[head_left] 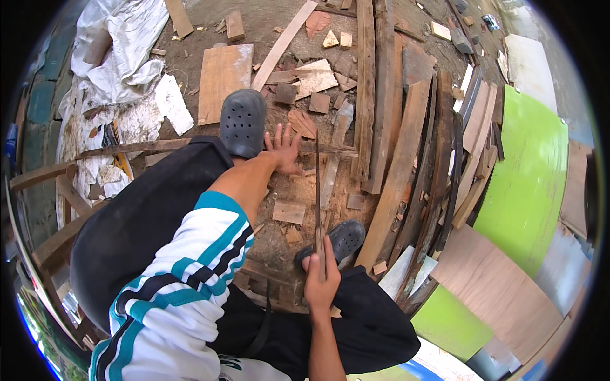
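Note:
My right hand (322,279) grips the handle of a handsaw (318,190), whose narrow blade is seen edge-on and points away from me. The blade's far part crosses a thin wooden strip (330,150) near its right end; I cannot tell whether the teeth touch it. My left hand (285,150) rests flat over the strip with fingers spread, left of the blade. Beside it, my left foot in a grey clog (243,120) stands on or against the strip. My right foot in the other clog (348,239) is on the ground near the saw handle.
Long timber planks (400,171) lie side by side to the right, beyond them a bright green sheet (524,171) and a plywood panel (495,286). Wood offcuts (289,211) and sawdust litter the ground. A white plastic sack (124,47) lies far left, near a wooden frame (54,244).

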The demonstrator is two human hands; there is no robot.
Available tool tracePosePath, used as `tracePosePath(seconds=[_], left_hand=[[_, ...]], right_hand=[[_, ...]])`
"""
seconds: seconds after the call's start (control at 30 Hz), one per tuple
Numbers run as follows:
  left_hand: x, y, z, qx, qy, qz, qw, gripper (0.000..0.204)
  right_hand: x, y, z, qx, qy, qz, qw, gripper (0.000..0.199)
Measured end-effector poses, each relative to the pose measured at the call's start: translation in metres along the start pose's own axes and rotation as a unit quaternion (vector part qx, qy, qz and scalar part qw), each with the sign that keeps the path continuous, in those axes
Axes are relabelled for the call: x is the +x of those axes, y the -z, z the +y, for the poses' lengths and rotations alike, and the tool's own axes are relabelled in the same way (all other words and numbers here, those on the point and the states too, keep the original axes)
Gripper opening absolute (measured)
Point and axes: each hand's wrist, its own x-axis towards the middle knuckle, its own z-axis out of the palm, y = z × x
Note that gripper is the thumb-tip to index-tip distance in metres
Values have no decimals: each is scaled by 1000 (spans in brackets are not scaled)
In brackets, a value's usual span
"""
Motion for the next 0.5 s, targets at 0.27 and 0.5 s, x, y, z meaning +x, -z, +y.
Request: tracePosePath(seconds=[0.27, 0.5], left_hand=[[1, -4, 10, 20, 0, 20, 1000, 127], [2, -30, 2, -80, -24, 277, 957, 71]], right_hand=[[88, -35, 12, -19, 78, -2, 997, 46], [105, -39, 28, 50, -38, -111, 992, 51]])
